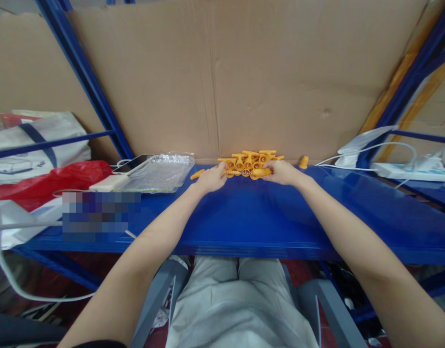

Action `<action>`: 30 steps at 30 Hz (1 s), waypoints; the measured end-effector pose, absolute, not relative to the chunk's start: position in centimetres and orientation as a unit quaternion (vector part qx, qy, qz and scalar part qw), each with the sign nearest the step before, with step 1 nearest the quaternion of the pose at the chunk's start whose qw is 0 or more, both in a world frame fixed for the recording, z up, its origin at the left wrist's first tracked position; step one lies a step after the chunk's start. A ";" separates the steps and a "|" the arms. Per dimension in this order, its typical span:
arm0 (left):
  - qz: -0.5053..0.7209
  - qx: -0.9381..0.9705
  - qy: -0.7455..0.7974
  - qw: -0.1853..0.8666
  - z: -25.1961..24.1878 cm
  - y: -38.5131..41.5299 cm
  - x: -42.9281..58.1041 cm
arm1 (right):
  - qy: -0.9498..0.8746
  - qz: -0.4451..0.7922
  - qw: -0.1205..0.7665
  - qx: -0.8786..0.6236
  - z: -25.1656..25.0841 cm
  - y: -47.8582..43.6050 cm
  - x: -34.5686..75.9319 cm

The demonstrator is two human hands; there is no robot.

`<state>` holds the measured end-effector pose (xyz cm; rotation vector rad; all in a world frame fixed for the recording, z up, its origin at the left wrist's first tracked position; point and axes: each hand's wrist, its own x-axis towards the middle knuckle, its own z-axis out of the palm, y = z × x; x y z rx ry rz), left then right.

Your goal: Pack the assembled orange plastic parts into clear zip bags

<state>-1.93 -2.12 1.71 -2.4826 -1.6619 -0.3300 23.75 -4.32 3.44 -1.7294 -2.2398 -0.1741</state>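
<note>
My left hand (212, 179) is closed around a slim orange-yellow plastic handle (197, 174). Its end sticks out to the left of my fingers, and a ribbed part points right. A short, thick orange-yellow plastic piece (260, 172) is gripped by the fingertips of my right hand (282, 172). The two held pieces face each other, with a small gap seeming to lie between them. Right behind both hands, a pile of orange-yellow T-shaped plastic pieces (248, 157) with round hollow ends lies against the cardboard. My fingers hide parts of the held pieces.
One orange-yellow cap-like piece (304, 162) stands apart at the right on the blue shelf (258, 217). Clear plastic bags (157, 172), a phone (134, 164) and a red bag (59, 181) lie left. White cables and a power strip (407, 170) are at right. Cardboard (215, 77) closes the back.
</note>
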 end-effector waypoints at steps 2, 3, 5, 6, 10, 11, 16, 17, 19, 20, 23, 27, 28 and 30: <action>-0.111 -0.825 -0.551 0.065 1.7 -2.2 -1.9 | -0.784 -0.057 0.153 -0.599 3.3 -4.3 23.7; -0.112 -0.824 -0.552 0.064 1.7 -2.2 -1.9 | -0.784 -0.056 0.153 -0.599 3.2 -4.3 23.8; -0.114 -0.822 -0.555 0.063 1.7 -2.2 -1.9 | -0.785 -0.056 0.151 -0.598 3.2 -4.3 23.9; -0.114 -0.821 -0.556 0.062 1.7 -2.1 -1.9 | -0.786 -0.058 0.150 -0.597 3.2 -4.3 23.9; -0.114 -0.820 -0.557 0.060 1.7 -2.1 -1.9 | -0.788 -0.057 0.145 -0.595 3.4 -4.5 23.7; -0.114 -0.820 -0.557 0.060 1.8 -2.2 -1.9 | -0.788 -0.053 0.146 -0.596 3.4 -4.6 23.5; -0.126 -0.817 -0.560 0.048 1.8 -2.5 -1.4 | -0.789 -0.050 0.154 -0.593 3.4 -5.0 22.8; -0.128 -0.818 -0.559 0.044 1.8 -2.6 -1.4 | -0.789 -0.053 0.153 -0.593 3.4 -5.1 22.7; -0.130 -0.821 -0.554 0.043 1.8 -2.6 -1.2 | -0.788 -0.056 0.146 -0.596 3.4 -5.2 22.5; -0.128 -0.823 -0.551 0.045 1.8 -2.7 -1.2 | -0.787 -0.060 0.142 -0.598 3.4 -5.2 22.5; -0.117 -0.825 -0.550 0.057 1.8 -2.7 -1.2 | -0.779 -0.082 0.125 -0.609 3.6 -5.4 22.4; -0.107 -0.817 -0.562 0.077 1.9 -2.8 -1.3 | -0.772 -0.110 0.098 -0.619 3.8 -5.9 22.2; -0.107 -0.813 -0.567 0.081 2.0 -2.9 -1.3 | -0.771 -0.116 0.097 -0.618 3.8 -6.0 22.1; -0.105 -0.805 -0.578 0.088 2.1 -3.1 -1.1 | -0.770 -0.130 0.100 -0.617 3.7 -6.1 21.9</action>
